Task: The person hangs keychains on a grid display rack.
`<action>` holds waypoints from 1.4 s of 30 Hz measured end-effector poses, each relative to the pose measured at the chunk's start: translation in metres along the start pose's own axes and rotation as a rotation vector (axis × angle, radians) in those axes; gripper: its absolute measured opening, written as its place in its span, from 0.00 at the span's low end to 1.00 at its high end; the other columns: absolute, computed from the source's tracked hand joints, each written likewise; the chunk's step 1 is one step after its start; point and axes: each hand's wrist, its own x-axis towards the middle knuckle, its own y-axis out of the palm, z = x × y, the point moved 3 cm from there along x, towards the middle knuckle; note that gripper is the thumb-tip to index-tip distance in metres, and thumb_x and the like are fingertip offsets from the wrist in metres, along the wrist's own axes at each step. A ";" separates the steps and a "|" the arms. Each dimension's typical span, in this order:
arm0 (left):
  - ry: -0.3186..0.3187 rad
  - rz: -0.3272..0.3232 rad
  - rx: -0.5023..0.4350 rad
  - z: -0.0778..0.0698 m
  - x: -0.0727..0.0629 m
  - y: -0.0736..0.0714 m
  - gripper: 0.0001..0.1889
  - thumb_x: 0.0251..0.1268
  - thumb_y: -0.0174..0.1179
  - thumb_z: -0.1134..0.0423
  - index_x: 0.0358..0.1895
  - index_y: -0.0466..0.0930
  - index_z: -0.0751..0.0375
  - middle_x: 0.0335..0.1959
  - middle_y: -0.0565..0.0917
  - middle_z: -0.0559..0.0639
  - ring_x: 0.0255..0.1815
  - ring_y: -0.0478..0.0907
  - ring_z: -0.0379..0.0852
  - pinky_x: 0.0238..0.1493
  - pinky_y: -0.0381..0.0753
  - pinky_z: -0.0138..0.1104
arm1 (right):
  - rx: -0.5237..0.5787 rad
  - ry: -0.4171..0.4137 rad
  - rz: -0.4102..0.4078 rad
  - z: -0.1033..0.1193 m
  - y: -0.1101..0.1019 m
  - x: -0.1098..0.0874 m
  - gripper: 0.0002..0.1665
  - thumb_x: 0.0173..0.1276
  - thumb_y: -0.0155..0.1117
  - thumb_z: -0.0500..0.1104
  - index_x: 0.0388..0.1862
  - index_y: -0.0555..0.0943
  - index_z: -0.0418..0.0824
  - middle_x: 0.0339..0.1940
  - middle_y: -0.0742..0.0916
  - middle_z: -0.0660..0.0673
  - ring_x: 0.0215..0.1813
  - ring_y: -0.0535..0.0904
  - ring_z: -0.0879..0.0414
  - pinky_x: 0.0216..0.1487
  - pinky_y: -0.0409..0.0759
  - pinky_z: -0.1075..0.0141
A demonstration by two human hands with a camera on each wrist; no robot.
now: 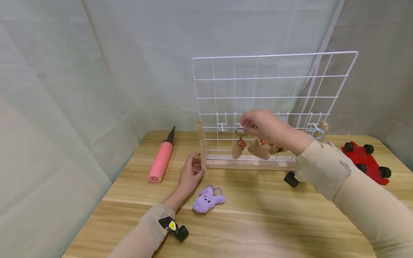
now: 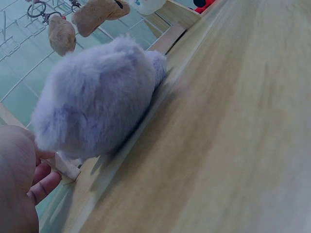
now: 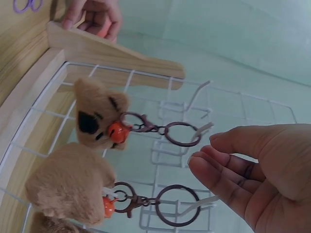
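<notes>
My right hand (image 1: 266, 125) is in front of a white wire rack (image 1: 274, 55), thumb and fingertips close to a hook. In the right wrist view, a brown plush keychain (image 3: 87, 109) with an orange bell hangs by its dark ring (image 3: 182, 144) from that hook. The fingers are slightly bent with nothing between them. Beside it, a second brown plush keychain (image 3: 68, 179) hangs from another hook. My left hand (image 1: 188, 175) grips the rack's wooden side board (image 1: 202, 143) at its lower end. Near that wrist lies a purple plush keychain (image 1: 206, 200) with purple rings.
A pink hand pump (image 1: 161, 161) lies at the left of the wooden table (image 1: 251, 222). At the far right is a red toy car (image 1: 364, 161) with black wheels. A light blue ring (image 1: 317, 133) hangs at the rack's right end, partly behind my right forearm.
</notes>
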 end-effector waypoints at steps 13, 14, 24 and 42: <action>0.014 0.011 0.000 -0.035 -0.007 -0.010 0.28 0.55 0.59 0.83 0.61 0.63 0.72 0.45 0.78 0.71 0.45 0.78 0.62 0.41 0.83 0.37 | 0.032 -0.017 -0.107 0.012 -0.012 -0.016 0.07 0.67 0.61 0.35 0.43 0.80 0.36 0.40 0.87 0.43 0.43 0.83 0.51 0.47 0.82 0.57; 0.014 0.011 0.002 -0.035 -0.007 -0.009 0.28 0.55 0.59 0.83 0.61 0.63 0.72 0.45 0.78 0.71 0.45 0.78 0.62 0.41 0.83 0.37 | 0.035 -0.025 -0.121 0.013 -0.012 -0.018 0.07 0.66 0.61 0.34 0.42 0.80 0.36 0.39 0.87 0.43 0.43 0.83 0.51 0.47 0.82 0.57; 0.007 0.015 -0.001 -0.039 -0.007 -0.009 0.29 0.55 0.59 0.82 0.61 0.63 0.73 0.45 0.78 0.71 0.45 0.78 0.62 0.42 0.83 0.40 | 0.102 -0.152 -0.215 0.023 0.003 -0.036 0.06 0.62 0.65 0.31 0.37 0.81 0.39 0.34 0.87 0.48 0.37 0.83 0.58 0.36 0.82 0.65; 0.008 0.009 -0.007 -0.037 -0.009 -0.008 0.28 0.54 0.59 0.83 0.61 0.64 0.73 0.45 0.78 0.71 0.44 0.78 0.63 0.41 0.83 0.36 | 0.189 -0.216 -0.207 0.029 0.047 -0.052 0.07 0.61 0.66 0.33 0.37 0.80 0.41 0.35 0.85 0.49 0.35 0.81 0.61 0.32 0.82 0.71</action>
